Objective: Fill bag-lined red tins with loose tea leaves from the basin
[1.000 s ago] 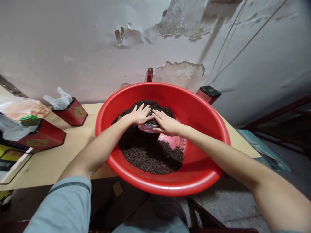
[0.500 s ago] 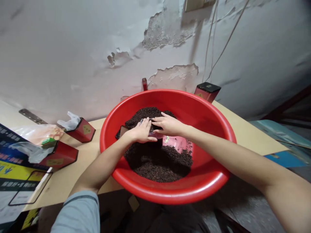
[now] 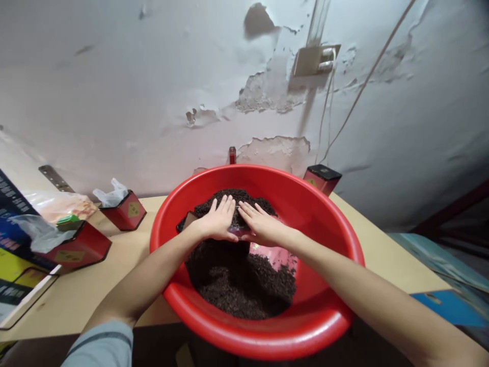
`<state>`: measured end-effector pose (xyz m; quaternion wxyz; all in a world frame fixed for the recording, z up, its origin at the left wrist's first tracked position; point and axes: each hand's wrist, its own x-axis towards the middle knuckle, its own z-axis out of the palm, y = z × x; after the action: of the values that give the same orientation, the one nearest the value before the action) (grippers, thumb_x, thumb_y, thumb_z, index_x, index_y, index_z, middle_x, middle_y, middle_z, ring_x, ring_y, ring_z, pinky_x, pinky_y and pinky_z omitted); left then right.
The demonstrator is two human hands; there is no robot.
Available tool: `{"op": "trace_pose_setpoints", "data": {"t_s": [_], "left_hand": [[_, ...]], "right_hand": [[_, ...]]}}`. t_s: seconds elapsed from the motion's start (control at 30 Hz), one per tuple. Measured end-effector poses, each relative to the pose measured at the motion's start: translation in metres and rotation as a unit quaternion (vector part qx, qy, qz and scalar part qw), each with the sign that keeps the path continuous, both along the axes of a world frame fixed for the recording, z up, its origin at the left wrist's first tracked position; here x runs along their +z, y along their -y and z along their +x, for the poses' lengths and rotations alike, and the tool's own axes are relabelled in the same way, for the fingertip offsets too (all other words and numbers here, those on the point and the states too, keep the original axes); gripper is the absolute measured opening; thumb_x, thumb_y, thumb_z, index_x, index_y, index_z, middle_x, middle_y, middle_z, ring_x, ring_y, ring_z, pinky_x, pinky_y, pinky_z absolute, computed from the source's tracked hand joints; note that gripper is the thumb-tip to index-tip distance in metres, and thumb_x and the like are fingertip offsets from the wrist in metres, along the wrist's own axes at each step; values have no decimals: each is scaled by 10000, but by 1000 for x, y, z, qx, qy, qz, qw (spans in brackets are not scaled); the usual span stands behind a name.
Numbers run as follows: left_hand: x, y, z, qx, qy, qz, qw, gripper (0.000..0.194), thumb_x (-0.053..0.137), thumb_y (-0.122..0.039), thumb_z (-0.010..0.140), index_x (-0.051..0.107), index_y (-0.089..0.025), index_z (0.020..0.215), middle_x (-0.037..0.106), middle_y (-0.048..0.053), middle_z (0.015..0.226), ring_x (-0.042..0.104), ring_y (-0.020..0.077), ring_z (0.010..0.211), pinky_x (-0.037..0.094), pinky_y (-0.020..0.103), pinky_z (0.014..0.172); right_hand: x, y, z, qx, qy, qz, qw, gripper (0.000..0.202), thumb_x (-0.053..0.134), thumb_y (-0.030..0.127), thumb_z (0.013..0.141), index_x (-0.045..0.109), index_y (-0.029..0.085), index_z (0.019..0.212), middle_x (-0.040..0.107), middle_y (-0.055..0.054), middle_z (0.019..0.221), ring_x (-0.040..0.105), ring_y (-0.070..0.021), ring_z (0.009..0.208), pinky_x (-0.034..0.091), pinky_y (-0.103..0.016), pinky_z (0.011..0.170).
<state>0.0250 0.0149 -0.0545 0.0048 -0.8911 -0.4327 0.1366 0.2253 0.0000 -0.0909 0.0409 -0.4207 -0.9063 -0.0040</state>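
A large red plastic basin [image 3: 263,344] holds heaps of dark, loose, dried leaf-like bits [image 3: 244,295], which look like tea. Over the middle of it, my left hand [image 3: 217,220] lies flat with its fingers stretched out and thumb spread. My right hand [image 3: 263,224] mirrors it, fingers extended and thumb tip near the left thumb. Between them shows some clear plastic [image 3: 240,232] with dark bits; both palms appear to rest on a container there, mostly hidden. Left of my left hand, a dark-rimmed piece like a tin lid [image 3: 188,221] lies in the basin.
On the wooden table [image 3: 382,255], two red tins with plastic bags sticking out, one farther back [image 3: 128,211] and one nearer [image 3: 84,250], stand on the left. A black-topped red tin [image 3: 323,176] is behind the basin. Cords hang from a wall socket [image 3: 315,60].
The camera view has tilted up, so the basin sits lower in the picture. My left fingers have spread and moved slightly apart from my right fingers; both hands stay over the same spot.
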Motion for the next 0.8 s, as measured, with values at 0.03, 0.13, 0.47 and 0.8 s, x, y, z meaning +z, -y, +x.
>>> {"op": "trace_pose_setpoints", "data": {"t_s": [0.03, 0.13, 0.47, 0.8], "left_hand": [[-3, 1, 1, -4, -5, -9, 1000, 1231, 729, -602, 842, 77, 35, 1669, -55, 331, 1697, -62, 413, 1617, 93, 605, 1296], [-12, 3, 4, -12, -19, -17, 1000, 1212, 764, -577, 818, 141, 20, 1669, 2, 337, 1695, -8, 424, 1618, 120, 627, 1289], [-20, 9, 6, -40, -12, 4, 999, 1151, 756, -543, 837, 191, 37, 1655, 58, 342, 1688, 48, 429, 1614, 171, 621, 1288], [-15, -9, -6, -64, 6, 14, 998, 1198, 740, -582, 839, 138, 55, 1655, 5, 337, 1692, -21, 392, 1617, 139, 550, 1310]], "right_hand": [[1, 1, 0, 2, -7, 4, 1000, 904, 708, 431, 915, 360, -40, 1605, 224, -341, 1668, 223, -417, 1593, 283, -642, 1256], [3, 4, -2, 11, 4, -18, 1000, 876, 719, 434, 908, 410, -30, 1585, 304, -340, 1641, 308, -428, 1563, 298, -646, 1250], [7, 11, -4, -13, 45, -30, 998, 911, 711, 419, 917, 356, -72, 1598, 241, -344, 1657, 263, -428, 1578, 277, -607, 1272], [-10, 0, 0, 5, 6, 45, 999, 1012, 734, 494, 883, 312, -54, 1622, 178, -341, 1676, 196, -434, 1592, 271, -594, 1280]]}}
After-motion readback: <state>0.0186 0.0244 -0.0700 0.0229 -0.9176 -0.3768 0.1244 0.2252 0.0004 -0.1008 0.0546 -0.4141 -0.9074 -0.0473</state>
